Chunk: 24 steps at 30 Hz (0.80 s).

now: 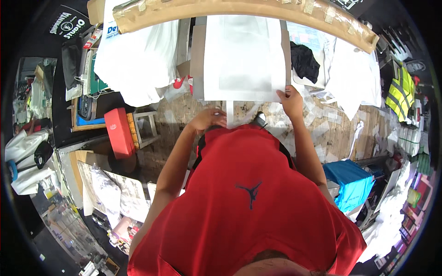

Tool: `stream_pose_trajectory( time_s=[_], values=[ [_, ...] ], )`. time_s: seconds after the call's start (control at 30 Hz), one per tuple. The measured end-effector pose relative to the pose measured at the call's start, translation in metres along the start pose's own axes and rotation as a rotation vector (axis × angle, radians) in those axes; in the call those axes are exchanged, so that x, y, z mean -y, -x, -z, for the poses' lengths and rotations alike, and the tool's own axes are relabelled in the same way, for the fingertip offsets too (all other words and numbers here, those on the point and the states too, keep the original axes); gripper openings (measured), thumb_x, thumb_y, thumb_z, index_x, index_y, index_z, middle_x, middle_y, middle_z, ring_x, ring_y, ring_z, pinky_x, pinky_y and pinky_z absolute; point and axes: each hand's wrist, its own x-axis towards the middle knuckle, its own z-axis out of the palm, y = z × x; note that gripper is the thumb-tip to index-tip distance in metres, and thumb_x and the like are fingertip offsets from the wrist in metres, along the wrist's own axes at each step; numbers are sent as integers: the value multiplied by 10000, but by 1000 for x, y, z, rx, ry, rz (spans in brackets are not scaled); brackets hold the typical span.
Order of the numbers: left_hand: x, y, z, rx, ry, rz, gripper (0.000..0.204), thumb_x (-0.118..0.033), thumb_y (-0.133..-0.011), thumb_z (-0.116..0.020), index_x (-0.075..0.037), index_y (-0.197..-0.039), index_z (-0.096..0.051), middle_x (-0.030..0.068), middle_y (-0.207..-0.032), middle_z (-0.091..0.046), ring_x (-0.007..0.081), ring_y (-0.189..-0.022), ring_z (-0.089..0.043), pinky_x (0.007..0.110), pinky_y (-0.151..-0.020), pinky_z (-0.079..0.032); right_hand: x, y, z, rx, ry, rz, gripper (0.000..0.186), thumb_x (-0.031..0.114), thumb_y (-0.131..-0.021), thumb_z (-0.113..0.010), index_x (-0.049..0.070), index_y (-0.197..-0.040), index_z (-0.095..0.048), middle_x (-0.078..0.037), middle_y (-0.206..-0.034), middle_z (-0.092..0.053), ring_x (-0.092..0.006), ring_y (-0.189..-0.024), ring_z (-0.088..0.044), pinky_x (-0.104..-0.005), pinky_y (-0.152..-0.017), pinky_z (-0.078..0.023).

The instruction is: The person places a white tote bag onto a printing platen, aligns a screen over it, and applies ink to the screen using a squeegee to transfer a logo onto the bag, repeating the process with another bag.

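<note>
In front of me a large white sheet [251, 60] lies over a grey-brown board [198, 69], whose edges show at both sides. The near right corner of the sheet is pinched between the thumb and fingers of my right hand [291, 102]. My left hand [209, 120] is low by my waist, its loosely bent fingers pointing right. Beside its fingertips a narrow white strip [229, 112] hangs below the board's near edge. Whether the fingertips touch the strip is unclear.
A long taped cardboard tube [244, 8] crosses the far side. White fabric [136, 60] drapes at left, with a black cloth [304, 62] right of the board. A red box [119, 133] and a blue cloth [352, 184] flank me. Scraps litter the wooden floor [172, 122].
</note>
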Motion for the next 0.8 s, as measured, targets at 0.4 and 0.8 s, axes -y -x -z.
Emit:
stream_pose_trajectory(
  time_s=[0.4, 0.8],
  values=[
    [-76, 13, 45, -888, -273, -363, 201, -204, -892, -671, -4, -893, -685, 43, -774, -673, 107, -709, -611, 249, -664, -482, 4, -24, 2, -207, 48, 215, 339, 212, -799, -761, -7, -1012, -614, -154, -751, -683, -295, -703, -686, -376, -651, -528],
    [-138, -108, 66, -1260, -1030, -127, 422, -426, -714, -799, -63, -913, -719, 172, -959, -701, 340, -932, -667, 406, -815, -526, 33, -120, -16, -219, 234, 79, 308, 313, -734, -790, 34, -818, -689, -180, -846, -708, -351, -806, -686, -414, -745, -539]
  ],
)
